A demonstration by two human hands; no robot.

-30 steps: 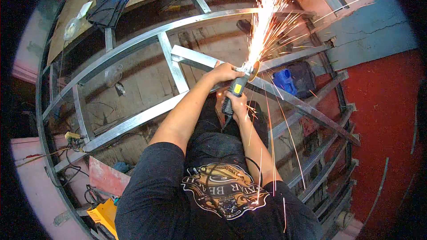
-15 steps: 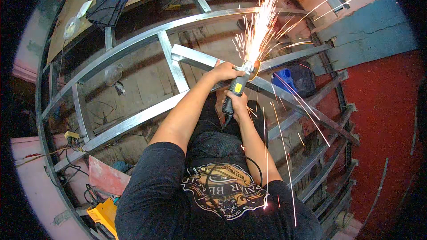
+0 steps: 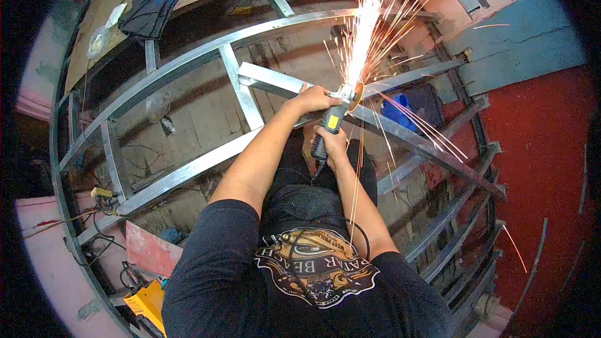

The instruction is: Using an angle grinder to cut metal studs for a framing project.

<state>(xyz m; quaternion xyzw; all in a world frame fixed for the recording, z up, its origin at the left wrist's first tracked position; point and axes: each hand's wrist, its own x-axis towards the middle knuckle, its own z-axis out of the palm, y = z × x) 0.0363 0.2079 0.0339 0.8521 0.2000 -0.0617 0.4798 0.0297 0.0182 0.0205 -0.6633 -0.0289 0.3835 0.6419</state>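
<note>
Sparks (image 3: pixel 366 37) fan differently than half a second ago | grinder (image 3: pixel 336 116) still at metal bar (image 3: pixel 410 139); I judge contact steady | right hand (image 3: pixel 332 142) wrapped round its body; left hand (image 3: pixel 315 98) against its head, grip unclear

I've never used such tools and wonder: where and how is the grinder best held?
Probably around the rear of the grinder, coming from the near side, as the right hand does. That end is slim and points toward the picture's lower edge, while the disc and sparks are at the far end.
</note>
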